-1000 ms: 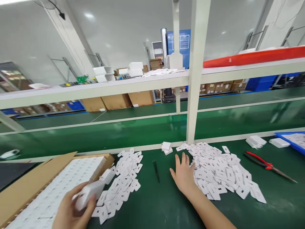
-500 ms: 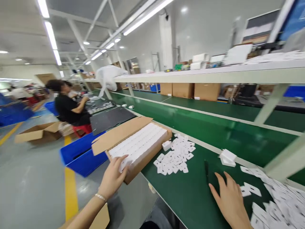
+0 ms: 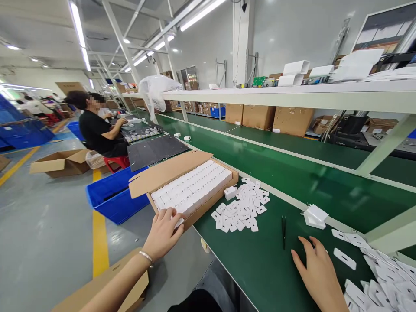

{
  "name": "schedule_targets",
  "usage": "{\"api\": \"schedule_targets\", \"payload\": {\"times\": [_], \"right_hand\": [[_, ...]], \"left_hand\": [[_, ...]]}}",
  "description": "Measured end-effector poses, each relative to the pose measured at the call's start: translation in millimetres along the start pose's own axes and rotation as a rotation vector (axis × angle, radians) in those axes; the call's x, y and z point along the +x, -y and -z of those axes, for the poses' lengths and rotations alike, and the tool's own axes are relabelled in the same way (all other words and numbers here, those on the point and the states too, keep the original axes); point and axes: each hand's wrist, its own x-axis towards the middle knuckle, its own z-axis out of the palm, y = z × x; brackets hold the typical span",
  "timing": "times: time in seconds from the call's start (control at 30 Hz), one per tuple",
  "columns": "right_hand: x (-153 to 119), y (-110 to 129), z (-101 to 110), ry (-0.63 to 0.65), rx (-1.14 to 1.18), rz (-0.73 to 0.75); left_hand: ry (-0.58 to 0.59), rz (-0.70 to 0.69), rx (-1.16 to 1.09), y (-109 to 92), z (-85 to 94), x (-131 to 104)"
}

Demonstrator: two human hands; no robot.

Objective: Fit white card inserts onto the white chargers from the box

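My left hand [image 3: 164,232] is at the near end of an open cardboard box [image 3: 208,209], its fingers closed over a white block [image 3: 179,222] that is mostly hidden. Rows of white blocks [image 3: 195,184] fill the box. My right hand [image 3: 316,266] hovers over or rests on the green table [image 3: 256,264], fingers apart and holding nothing. Black tweezers [image 3: 284,232] lie just left of it. To its right is a single white slotted plate [image 3: 345,258], beside a large heap of similar plates [image 3: 386,273].
A pile of small white plates [image 3: 242,206] and one white block [image 3: 230,193] lie beside the box. White plug-like pieces [image 3: 315,216] sit near the table's back strip. A blue bin [image 3: 113,195] stands left, with a seated co-worker [image 3: 97,128] beyond. A shelf [image 3: 276,96] runs above.
My left hand has settled lower onto the box's near end, its fingers more curled over the white block. My right hand stays spread near the plates. The head view has shifted slightly.
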Motion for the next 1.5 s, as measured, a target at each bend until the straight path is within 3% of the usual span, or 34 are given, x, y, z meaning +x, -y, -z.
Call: {"api": "schedule_targets", "payload": {"times": [0.1,0.17,0.27,0.37,0.47,0.57,0.7,0.8,0.9,1.03,1.17,1.27,1.37,1.5], "right_hand": [[-1,4,1,-0.001,0.056,0.036],[-3,8,5,-0.021,0.031,0.030],[-5,11,15,-0.017,-0.072,-0.062],[-5,9,26,0.043,-0.129,-0.149],[-5,5,34,0.086,-0.117,-0.158],[-4,0,38,0.074,-0.091,-0.155],[-3,-4,39,0.011,-0.099,-0.187],[-2,-8,39,0.005,-0.090,-0.221],[-2,-9,41,0.010,-0.081,-0.269],[-2,-3,49,-0.097,-0.017,-0.296],[-2,11,60,-0.355,0.118,-0.253],[-3,24,66,-0.521,0.237,-0.191],[-5,35,68,-0.568,0.329,-0.116],[-7,44,64,-0.526,0.387,-0.017]], "left_hand": [[-0.028,0.036,0.065,-4,-2.8,-2],[-0.107,0.027,0.083,-12,-4.5,0],[-0.231,-0.092,-0.023,-42,-12.5,9],[-0.201,-0.304,-0.285,-102,-28.8,23],[-0.042,-0.540,-0.536,-184,-46.9,41],[0.089,-0.707,-0.610,-267,-62.4,70],[0.138,-0.662,-0.495,-348,-84.0,116],[0.148,-0.676,-0.517,-380,-101.2,142],[0.182,-0.764,-0.579,-388,-114.2,156],[0.247,-0.783,-0.706,-370,-122.5,160],[0.331,-0.676,-0.862,-333,-123.1,145],[0.493,-0.494,-1.175,-309,-118.6,123],[0.640,-0.336,-1.439,-299,-110.2,103],[0.732,-0.296,-1.601,-301,-100.2,88]]}}
